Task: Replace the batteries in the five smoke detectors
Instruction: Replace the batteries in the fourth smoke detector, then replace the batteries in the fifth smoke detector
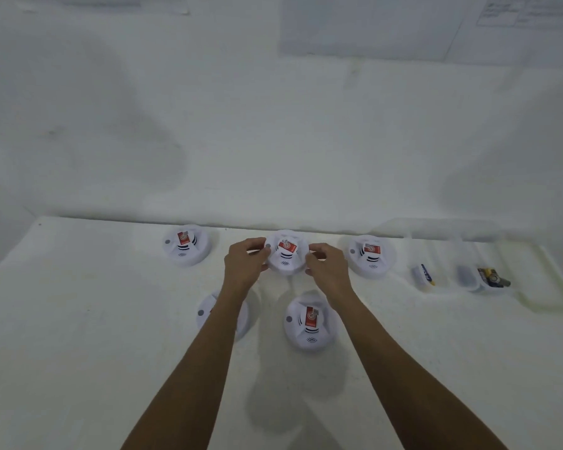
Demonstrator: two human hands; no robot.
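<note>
- Both hands grip the middle smoke detector [286, 254] of the back row — left hand [243, 264] on its left rim, right hand [326, 265] on its right, fingers curled round it.
- Likely step: taking up this unit to open it.
- Next: twist the cover off; batteries lie in the clear containers [449, 271] well right of the right hand.
</note>
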